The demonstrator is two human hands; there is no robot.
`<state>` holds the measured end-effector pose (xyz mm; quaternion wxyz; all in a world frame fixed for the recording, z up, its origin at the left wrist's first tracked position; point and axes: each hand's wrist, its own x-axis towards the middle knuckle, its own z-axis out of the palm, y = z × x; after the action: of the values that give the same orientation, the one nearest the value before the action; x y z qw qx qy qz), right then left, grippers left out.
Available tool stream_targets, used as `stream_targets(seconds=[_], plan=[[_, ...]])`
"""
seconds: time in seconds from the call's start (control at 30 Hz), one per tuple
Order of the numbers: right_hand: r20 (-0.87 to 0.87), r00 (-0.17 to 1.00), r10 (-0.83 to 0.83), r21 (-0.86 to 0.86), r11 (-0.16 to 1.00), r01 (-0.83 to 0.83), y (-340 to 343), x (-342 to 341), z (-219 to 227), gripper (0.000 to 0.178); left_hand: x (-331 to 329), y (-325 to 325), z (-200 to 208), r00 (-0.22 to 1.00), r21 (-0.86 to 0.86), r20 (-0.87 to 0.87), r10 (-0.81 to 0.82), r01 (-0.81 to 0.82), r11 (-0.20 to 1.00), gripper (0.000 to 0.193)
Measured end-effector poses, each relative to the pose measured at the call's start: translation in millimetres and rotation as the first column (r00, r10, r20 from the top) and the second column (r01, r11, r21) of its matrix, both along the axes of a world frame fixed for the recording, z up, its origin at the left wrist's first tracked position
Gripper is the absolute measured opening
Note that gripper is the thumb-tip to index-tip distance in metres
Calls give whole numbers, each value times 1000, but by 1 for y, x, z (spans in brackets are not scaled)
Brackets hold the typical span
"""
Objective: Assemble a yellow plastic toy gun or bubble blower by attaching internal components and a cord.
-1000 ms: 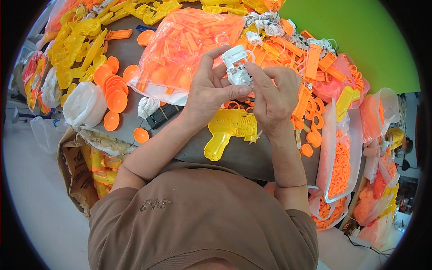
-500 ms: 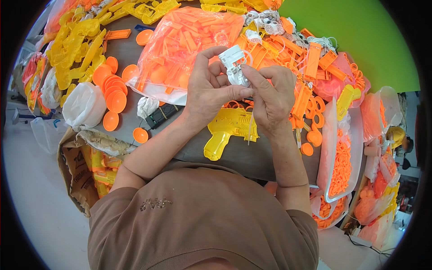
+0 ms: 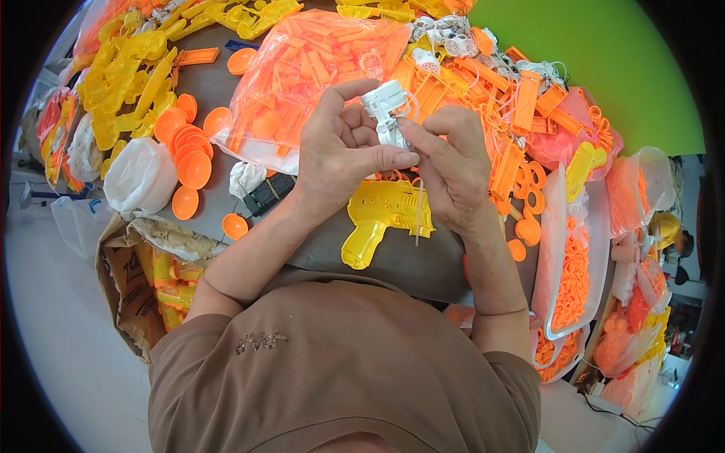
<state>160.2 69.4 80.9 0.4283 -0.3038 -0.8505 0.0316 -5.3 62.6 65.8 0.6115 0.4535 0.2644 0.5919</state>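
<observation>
My left hand (image 3: 332,155) is closed around a small white plastic mechanism (image 3: 387,104), with the thumb along its lower side. A clear thin tube loops off the right of this part. My right hand (image 3: 455,166) is closed too, thumb and forefinger pinching at the mechanism's lower right; the fingers partly hide what they grip there. Below both hands, a yellow toy-gun shell half (image 3: 370,225) lies on the dark table (image 3: 423,264), handle toward me and inner side up. A thin pale tube (image 3: 418,219) runs down over the shell's right end.
A clear bag of orange parts (image 3: 317,68) lies behind my hands. Orange cups (image 3: 195,170) and yellow shells (image 3: 124,87) are at left. Piled orange pieces (image 3: 506,166) and a white tub (image 3: 540,306) of small orange parts stand at right. A paper sack (image 3: 124,279) is at lower left.
Both hands have shifted slightly left with the white mechanism, which has turned a little. My right thumb and forefinger stay at it. The yellow shell lies where it was.
</observation>
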Motion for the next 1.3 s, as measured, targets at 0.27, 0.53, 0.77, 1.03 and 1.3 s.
stream_targets(seconds=[0.27,0.53,0.77,1.03,1.3], plan=[[-67,992,104,-102,989,-110,3,10,3,28,-6,5,0,993,1,18,-116,116,993,68],[-102,993,56,-126,990,-69,-1,5,8,26,-8,4,3,988,-7,33,-152,152,988,67],[-86,995,60,59,997,-55,1,3,5,27,-9,3,3,985,-1,41,-167,168,986,66],[-48,994,101,132,987,-94,5,1,1,24,-8,-2,5,986,-42,75,-148,151,988,65],[-34,986,161,153,976,-154,10,1,0,25,-11,-1,6,988,-37,35,-152,153,988,66]])
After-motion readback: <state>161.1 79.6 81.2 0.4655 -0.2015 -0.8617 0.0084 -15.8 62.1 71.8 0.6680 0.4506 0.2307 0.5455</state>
